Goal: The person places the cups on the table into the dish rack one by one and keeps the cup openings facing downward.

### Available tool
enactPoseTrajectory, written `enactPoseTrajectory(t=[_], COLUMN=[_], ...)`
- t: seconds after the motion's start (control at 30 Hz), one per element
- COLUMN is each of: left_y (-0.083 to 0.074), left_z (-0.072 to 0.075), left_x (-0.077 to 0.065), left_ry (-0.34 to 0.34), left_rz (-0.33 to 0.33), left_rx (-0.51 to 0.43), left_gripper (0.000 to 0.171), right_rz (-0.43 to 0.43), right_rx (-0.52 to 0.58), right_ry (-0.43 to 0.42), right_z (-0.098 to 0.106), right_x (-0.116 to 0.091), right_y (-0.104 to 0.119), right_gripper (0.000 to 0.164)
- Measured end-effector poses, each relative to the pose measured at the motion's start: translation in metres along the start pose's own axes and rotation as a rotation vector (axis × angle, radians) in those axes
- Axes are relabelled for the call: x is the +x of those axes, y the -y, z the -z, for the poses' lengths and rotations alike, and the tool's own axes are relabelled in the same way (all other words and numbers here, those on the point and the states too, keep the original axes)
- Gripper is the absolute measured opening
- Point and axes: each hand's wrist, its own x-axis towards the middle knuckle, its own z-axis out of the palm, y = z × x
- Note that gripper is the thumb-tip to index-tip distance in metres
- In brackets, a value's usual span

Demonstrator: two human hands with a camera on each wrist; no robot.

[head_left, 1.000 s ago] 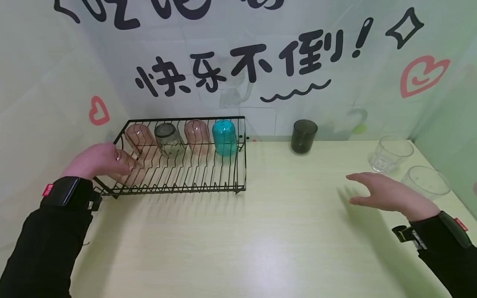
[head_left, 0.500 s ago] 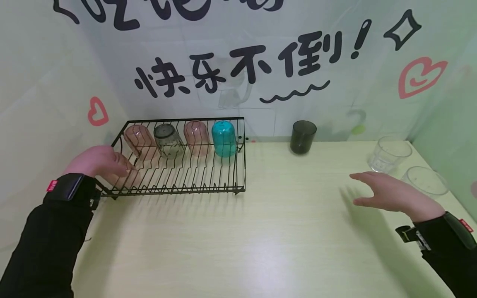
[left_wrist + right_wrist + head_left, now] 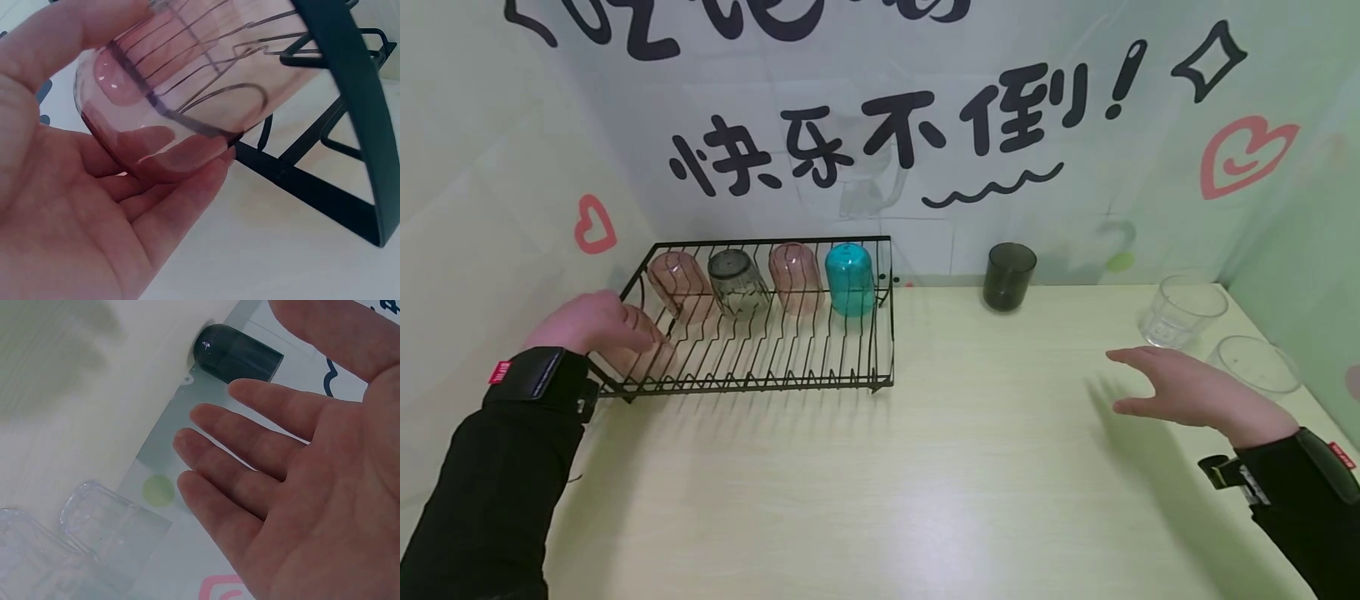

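Note:
At the near left corner of a black wire rack (image 3: 790, 384), my left hand (image 3: 598, 323) grips a pink glass (image 3: 181, 150). In the left wrist view the thumb and fingers curl round its rounded base, and its other end lies among the rack's wires. Behind it on the rack, upside down in a row, stand another pink glass (image 3: 679, 279), a grey glass (image 3: 739, 283), a further pink glass (image 3: 795, 279) and a blue glass (image 3: 851, 279). Above the table at right, my right hand (image 3: 1202, 392) hovers with fingers extended, holding nothing.
A dark grey glass (image 3: 1010, 277) stands upright by the back wall. Two clear glasses, a farther one (image 3: 1183, 312) and a nearer one (image 3: 1258, 367), stand at the table's right edge, just beyond my right hand. Walls enclose the table (image 3: 880, 492) at back and sides.
My left hand has lowered the pink glass slightly into the near left corner of the rack and keeps its grip. My right hand has shifted a little to the right.

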Motion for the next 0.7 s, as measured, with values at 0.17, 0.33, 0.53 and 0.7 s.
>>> enactPoseTrajectory(t=[0.17,0.33,0.53,0.7], left_y=[-0.0012,-0.0010,0.0006,0.0016], left_z=[-0.0005,0.0003,-0.0003,-0.0022], left_x=[-0.0013,-0.0017,-0.0007,-0.0001], left_ry=[-0.032,-0.043,-0.038,-0.048], left_rz=[0.003,0.007,0.016,0.007], left_rx=[0.034,0.057,0.061,0.050], left_gripper=[0.046,0.045,0.047,0.049], right_rz=[0.004,0.000,0.000,0.007], right_rx=[0.009,0.004,-0.005,-0.006], right_ry=[0.004,0.004,0.003,0.001], right_z=[0.0002,0.0008,0.0028,0.0025], right_x=[-0.0005,-0.0012,-0.0026,-0.0021], right_y=[-0.0007,0.0001,0.0006,0.0002], right_gripper=[0.075,0.074,0.074,0.074])
